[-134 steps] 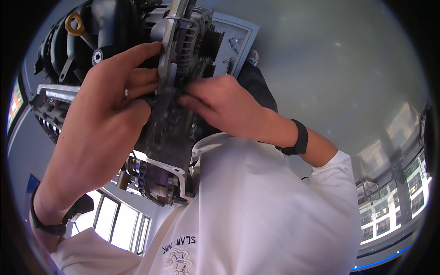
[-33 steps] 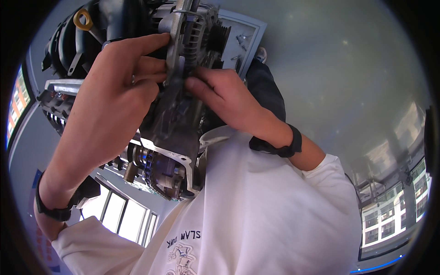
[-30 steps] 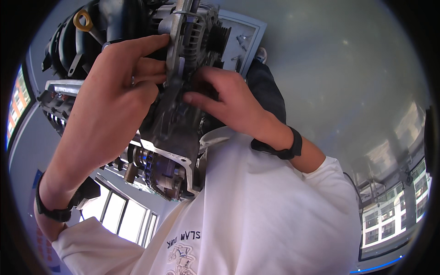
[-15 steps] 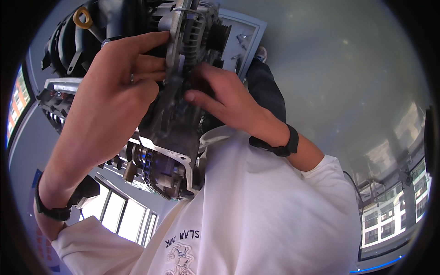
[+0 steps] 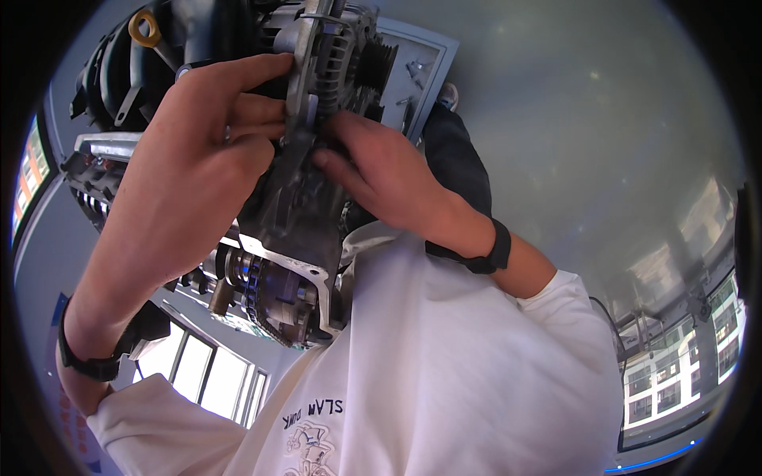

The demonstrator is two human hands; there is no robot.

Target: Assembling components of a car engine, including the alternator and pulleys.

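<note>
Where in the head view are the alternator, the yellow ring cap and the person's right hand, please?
alternator (image 5: 337,55): head view, on its ribbed metal housing.
yellow ring cap (image 5: 145,28): head view, on the ring's yellow rim.
right hand (image 5: 381,170): head view, on the back of the hand.

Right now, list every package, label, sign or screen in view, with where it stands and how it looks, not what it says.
Bright screen or lit panel: at the far left rim, a narrow strip with green and orange patches.
Blue sign or poster with red marks: lower left edge, behind the left forearm, mostly hidden.
Dark print on the white shirt: lettering above a small drawing, at the bottom centre.
No packages in view.
</note>
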